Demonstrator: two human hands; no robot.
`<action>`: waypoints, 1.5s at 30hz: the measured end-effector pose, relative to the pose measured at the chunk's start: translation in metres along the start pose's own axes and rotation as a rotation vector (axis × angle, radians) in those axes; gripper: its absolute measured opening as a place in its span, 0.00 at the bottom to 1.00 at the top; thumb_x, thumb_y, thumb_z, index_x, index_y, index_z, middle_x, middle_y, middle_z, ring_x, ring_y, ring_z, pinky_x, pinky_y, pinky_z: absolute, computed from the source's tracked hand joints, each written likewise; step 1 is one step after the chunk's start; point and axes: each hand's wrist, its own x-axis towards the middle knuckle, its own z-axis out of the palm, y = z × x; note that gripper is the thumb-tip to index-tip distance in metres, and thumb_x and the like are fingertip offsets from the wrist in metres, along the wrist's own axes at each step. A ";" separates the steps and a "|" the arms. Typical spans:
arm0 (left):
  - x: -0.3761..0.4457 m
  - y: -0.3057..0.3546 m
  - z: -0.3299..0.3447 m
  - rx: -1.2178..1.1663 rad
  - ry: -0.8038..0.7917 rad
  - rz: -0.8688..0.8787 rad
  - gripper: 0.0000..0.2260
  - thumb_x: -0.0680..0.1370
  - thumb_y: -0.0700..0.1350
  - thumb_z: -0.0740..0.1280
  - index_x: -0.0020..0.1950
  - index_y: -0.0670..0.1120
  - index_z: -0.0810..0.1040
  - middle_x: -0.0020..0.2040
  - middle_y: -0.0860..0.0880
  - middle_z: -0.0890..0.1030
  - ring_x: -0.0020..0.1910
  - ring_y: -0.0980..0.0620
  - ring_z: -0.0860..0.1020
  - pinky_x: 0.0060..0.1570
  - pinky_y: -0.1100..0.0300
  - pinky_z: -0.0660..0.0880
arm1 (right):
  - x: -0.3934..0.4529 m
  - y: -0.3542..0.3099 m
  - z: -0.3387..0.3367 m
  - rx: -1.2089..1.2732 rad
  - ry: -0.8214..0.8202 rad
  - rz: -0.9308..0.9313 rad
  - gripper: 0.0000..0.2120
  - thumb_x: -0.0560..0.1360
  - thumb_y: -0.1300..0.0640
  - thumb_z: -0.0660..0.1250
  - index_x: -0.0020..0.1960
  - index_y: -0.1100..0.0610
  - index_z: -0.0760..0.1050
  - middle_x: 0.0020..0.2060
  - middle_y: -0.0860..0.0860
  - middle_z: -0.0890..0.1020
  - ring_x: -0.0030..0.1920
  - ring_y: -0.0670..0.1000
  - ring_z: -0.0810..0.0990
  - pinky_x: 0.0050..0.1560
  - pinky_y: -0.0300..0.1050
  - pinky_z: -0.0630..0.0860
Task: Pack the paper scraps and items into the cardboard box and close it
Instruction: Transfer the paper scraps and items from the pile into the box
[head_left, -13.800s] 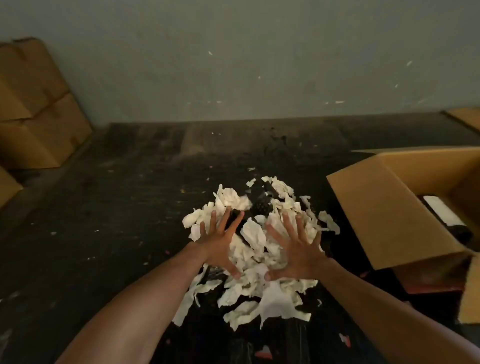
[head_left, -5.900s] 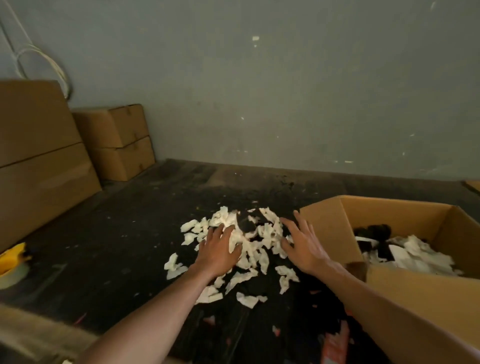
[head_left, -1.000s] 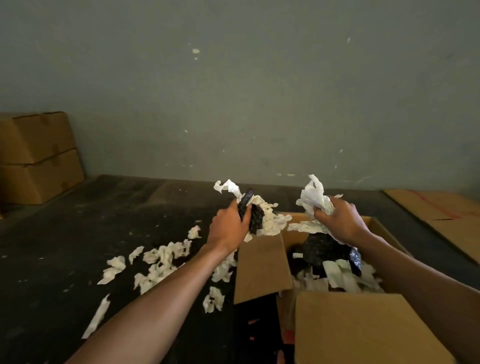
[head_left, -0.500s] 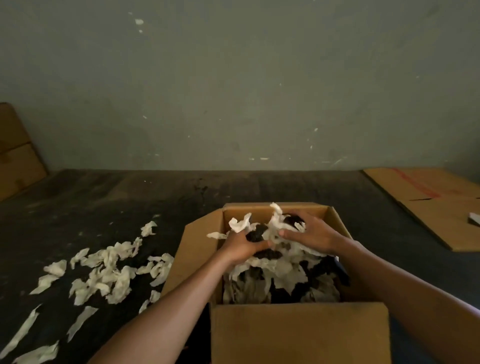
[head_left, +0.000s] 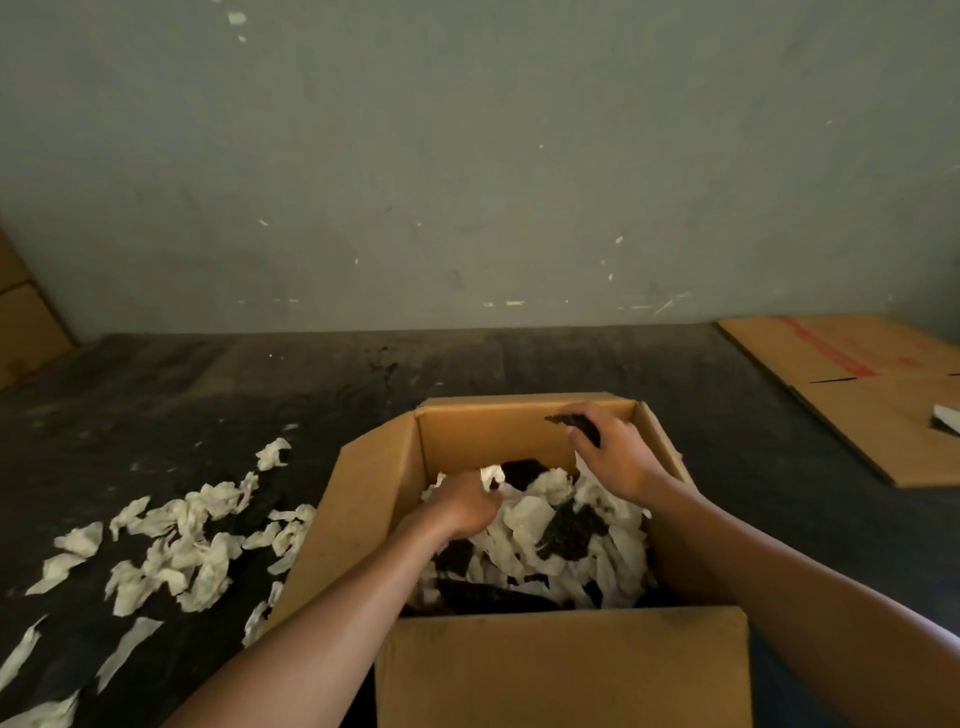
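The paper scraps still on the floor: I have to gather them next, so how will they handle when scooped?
The paper scraps look thin and crumpled, so probably floppy and very light. They lie loose and scattered, so some will likely slip out of a scoop. Those in the cardboard box sit fluffed, so they probably compress easily.

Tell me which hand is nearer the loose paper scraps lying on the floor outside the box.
Left. The left hand is inside the cardboard box near its left wall, the side facing the loose paper scraps. The right hand is by the far right corner, holding a dark item.
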 end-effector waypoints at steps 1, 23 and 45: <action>0.006 -0.007 0.005 0.094 -0.025 -0.014 0.20 0.78 0.56 0.63 0.69 0.51 0.73 0.67 0.47 0.76 0.65 0.45 0.74 0.62 0.49 0.73 | 0.001 0.005 0.004 -0.006 -0.008 0.020 0.08 0.82 0.53 0.61 0.58 0.50 0.77 0.44 0.47 0.82 0.39 0.43 0.81 0.41 0.44 0.80; 0.018 -0.006 0.021 0.482 -0.235 0.146 0.26 0.79 0.58 0.64 0.73 0.47 0.67 0.71 0.43 0.72 0.66 0.42 0.72 0.64 0.49 0.71 | 0.017 0.040 0.016 -0.524 -0.785 0.199 0.24 0.80 0.56 0.63 0.75 0.51 0.65 0.69 0.52 0.73 0.66 0.53 0.73 0.63 0.49 0.71; 0.034 -0.006 -0.001 0.172 -0.307 -0.074 0.28 0.84 0.56 0.55 0.81 0.50 0.53 0.81 0.47 0.56 0.78 0.45 0.57 0.74 0.52 0.57 | 0.057 0.097 0.053 -0.523 -0.761 0.321 0.26 0.77 0.44 0.61 0.74 0.50 0.66 0.71 0.52 0.71 0.70 0.57 0.69 0.69 0.57 0.67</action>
